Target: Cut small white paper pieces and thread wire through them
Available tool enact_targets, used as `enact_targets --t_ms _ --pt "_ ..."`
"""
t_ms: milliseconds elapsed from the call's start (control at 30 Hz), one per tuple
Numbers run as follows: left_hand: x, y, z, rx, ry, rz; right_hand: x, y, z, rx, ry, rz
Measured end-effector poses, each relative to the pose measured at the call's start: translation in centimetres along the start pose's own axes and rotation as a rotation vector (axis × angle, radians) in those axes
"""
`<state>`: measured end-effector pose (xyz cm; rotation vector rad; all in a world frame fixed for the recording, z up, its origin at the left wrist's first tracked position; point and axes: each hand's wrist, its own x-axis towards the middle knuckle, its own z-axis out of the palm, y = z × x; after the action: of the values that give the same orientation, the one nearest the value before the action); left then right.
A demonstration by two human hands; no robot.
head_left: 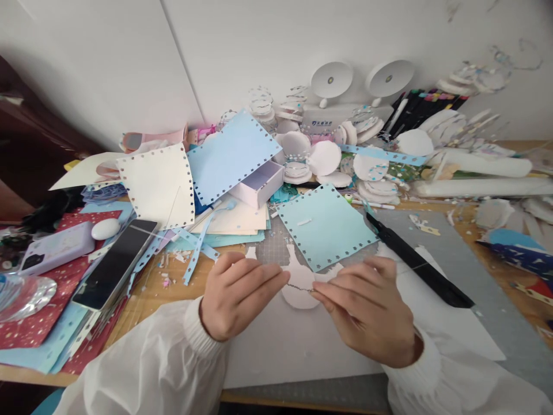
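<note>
Between my hands runs a short, thin twisted strand [298, 287], dark and slightly wavy; whether it is wire or string is unclear. My left hand [244, 294] pinches its left end, and the fingers of my right hand [367, 305] are closed on the other end. Directly beneath the strand lies a round white paper cutout [298, 301] with a narrow neck pointing away from me. It rests on a large white sheet [298, 351]. Just beyond my right hand is a light teal paper square [328, 227] with punched shapes along its edges.
A black cutter-like tool [419, 262] lies at right on the grey cutting mat [514, 334]. At left are a phone [116, 265], a purple case [58, 253] and a clear cup [26, 297]. White paper discs [324, 158], a small drawer box [259, 184] and markers [415, 112] crowd the back.
</note>
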<state>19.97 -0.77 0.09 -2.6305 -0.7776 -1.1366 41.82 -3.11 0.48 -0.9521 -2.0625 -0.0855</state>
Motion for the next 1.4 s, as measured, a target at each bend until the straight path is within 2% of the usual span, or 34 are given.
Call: enact_targets --t_ms 67,133,267,367,433,533,667,833,967,1100,1233,1300,1400 --pt "0.2 -0.2 0.2 -0.082 -0.029 -0.064 -0.3 0.3 -0.3 -0.175 0.003 -0.186" --pt "0.6 -0.3 0.2 -0.205 -0.089 -0.139 -0.5 0.4 -0.6 -0.279 -0.01 -0.312" --pt "1.5 -0.4 -0.5 -0.476 -0.267 -0.26 -1.2 0.2 -1.4 -0.324 -0.044 -0.321" --pt "1.7 -0.3 -0.9 -0.598 -0.345 -0.33 -1.7 0.1 -1.5 -0.346 -0.046 -0.316" --pt "1.7 -0.2 -1.0 -0.616 -0.332 -0.359 -1.7 0.2 -1.3 -0.341 -0.025 -0.317" --pt "1.5 0.0 -0.8 -0.515 -0.258 -0.367 -1.1 0.5 -0.7 -0.319 0.016 -0.284" --pt "1.1 0.1 -0.3 -0.333 -0.196 -0.301 -0.3 0.8 0.1 -0.294 0.039 -0.237" --pt "1.0 -0.1 0.1 -0.262 -0.154 -0.245 -0.4 0.9 0.1 -0.321 0.031 -0.257" --pt "1.1 0.0 0.0 -0.296 -0.18 -0.264 -0.7 0.9 -0.2 -0.311 0.008 -0.283" --pt "1.4 0.1 -0.6 -0.483 -0.268 -0.37 -1.1 0.6 -0.8 -0.309 -0.015 -0.307" --pt "1.7 0.2 -1.0 -0.612 -0.319 -0.408 -1.2 0.4 -0.9 -0.318 -0.009 -0.321" --pt "1.6 0.1 -0.9 -0.517 -0.283 -0.383 -0.9 0.5 -0.5 -0.306 0.034 -0.286" --pt "1.1 0.0 -0.3 -0.224 -0.163 -0.209 -0.3 0.6 0.1 -0.259 0.061 -0.166"
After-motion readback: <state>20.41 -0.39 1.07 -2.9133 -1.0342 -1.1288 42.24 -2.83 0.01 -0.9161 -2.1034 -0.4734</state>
